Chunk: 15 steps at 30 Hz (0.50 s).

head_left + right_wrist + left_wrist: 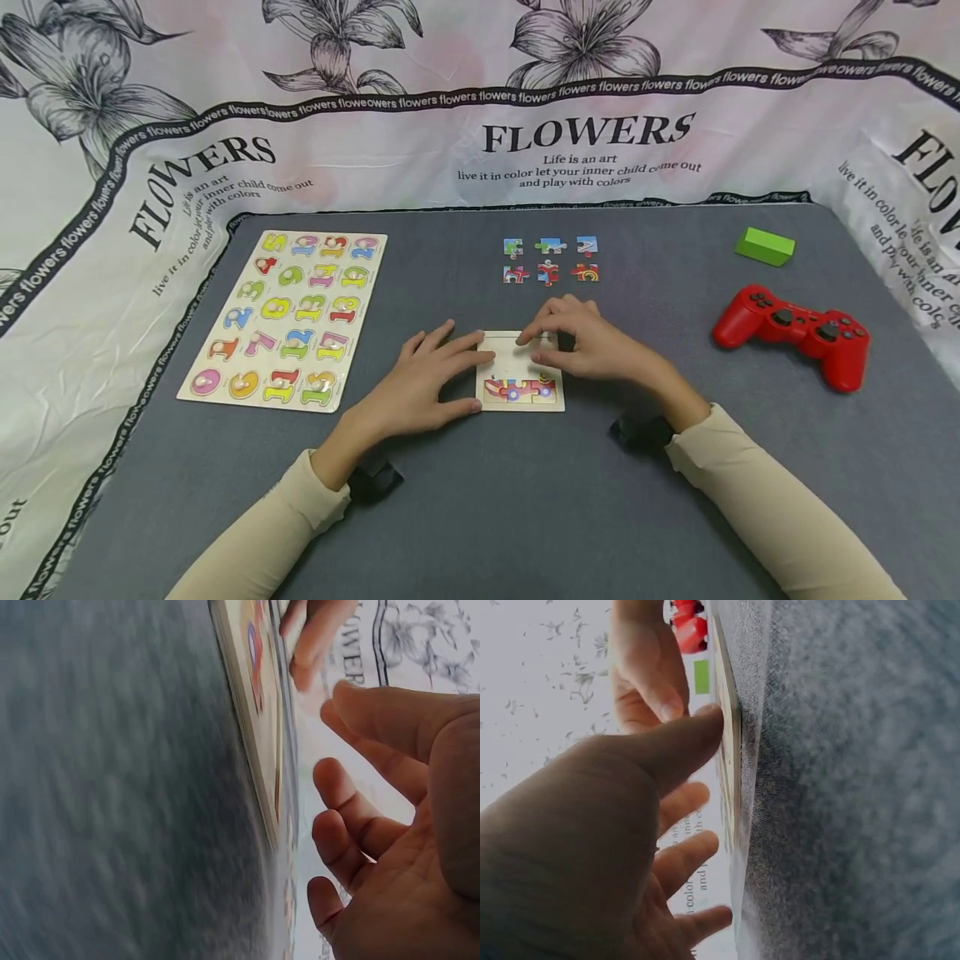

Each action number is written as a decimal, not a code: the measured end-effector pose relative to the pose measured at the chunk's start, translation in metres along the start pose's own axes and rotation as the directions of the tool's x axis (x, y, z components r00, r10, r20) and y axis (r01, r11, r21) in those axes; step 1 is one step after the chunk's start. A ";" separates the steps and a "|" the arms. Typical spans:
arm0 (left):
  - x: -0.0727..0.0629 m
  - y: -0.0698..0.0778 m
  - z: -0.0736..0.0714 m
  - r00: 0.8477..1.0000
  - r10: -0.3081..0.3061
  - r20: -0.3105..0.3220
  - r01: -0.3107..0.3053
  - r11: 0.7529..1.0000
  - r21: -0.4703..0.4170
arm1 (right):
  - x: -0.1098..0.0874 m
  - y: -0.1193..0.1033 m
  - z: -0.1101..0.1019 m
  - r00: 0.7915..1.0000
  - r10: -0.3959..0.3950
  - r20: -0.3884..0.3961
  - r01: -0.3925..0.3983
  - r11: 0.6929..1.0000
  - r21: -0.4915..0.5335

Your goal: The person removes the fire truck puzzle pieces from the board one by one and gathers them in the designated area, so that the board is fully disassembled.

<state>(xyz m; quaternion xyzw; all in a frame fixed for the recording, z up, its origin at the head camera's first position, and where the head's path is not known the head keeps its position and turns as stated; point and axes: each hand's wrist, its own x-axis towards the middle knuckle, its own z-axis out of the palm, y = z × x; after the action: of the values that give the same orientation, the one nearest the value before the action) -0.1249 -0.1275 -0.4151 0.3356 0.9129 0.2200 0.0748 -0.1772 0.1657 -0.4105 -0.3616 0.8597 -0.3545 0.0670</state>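
Note:
A small pale puzzle board lies in the middle of the table, with joined red and purple puzzle pieces in its lower part. My left hand spreads its fingers at the board's left edge; the thumb is right at the lower left corner. Over the board's upper right is my right hand, fingers loosely bent and pointing left. In the right wrist view, nothing shows between that hand's thumb and fingers, which hover beside the board.
Several loose jigsaw pieces lie in two rows beyond the board. A number board with colourful numerals is on the left. At the right sit a green block and a red game controller.

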 end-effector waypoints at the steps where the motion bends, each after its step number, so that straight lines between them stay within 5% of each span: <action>1: 0.000 0.000 0.001 1.000 -0.005 -0.002 0.005 1.000 0.014 | 0.000 -0.002 0.002 1.000 -0.007 0.015 0.007 1.000 0.001; 15: -0.002 -0.003 0.001 0.999 -0.037 0.009 0.036 0.999 0.037 | 0.000 -0.024 0.021 0.992 -0.027 0.126 0.031 0.999 -0.034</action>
<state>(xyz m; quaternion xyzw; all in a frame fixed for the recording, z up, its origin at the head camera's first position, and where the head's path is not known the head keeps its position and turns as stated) -0.1247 -0.1302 -0.4174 0.3213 0.9224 0.2001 0.0769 -0.1560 0.1425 -0.4103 -0.3968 0.8547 -0.3162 0.1093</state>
